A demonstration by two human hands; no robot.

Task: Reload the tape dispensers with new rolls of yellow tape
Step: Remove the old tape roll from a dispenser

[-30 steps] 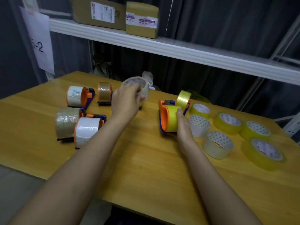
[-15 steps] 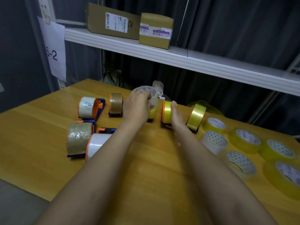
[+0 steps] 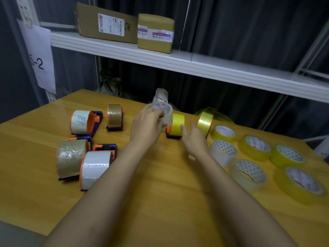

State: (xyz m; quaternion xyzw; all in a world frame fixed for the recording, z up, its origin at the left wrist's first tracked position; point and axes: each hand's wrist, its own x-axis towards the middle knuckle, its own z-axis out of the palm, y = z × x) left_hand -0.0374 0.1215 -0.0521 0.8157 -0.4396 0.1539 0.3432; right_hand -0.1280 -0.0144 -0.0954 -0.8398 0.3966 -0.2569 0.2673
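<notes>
Head view: my left grip (image 3: 148,124) holds a pale tape roll (image 3: 162,111) above the tabletop (image 3: 160,202); right grip (image 3: 193,138) relaxed beside a loaded dispenser (image 3: 175,126). Roll likely light, stiff, smooth; hold by the rim.

Both forearms are bare to the frame's bottom edge, and the left hand (image 3: 147,124) and right hand (image 3: 193,138) are ungloved.

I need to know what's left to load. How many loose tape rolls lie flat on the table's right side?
6: a small yellow roll farthest back, a white roll before it, a pale clear roll nearer, and three yellow rolls along the right. More may lie outside the frame.
</notes>
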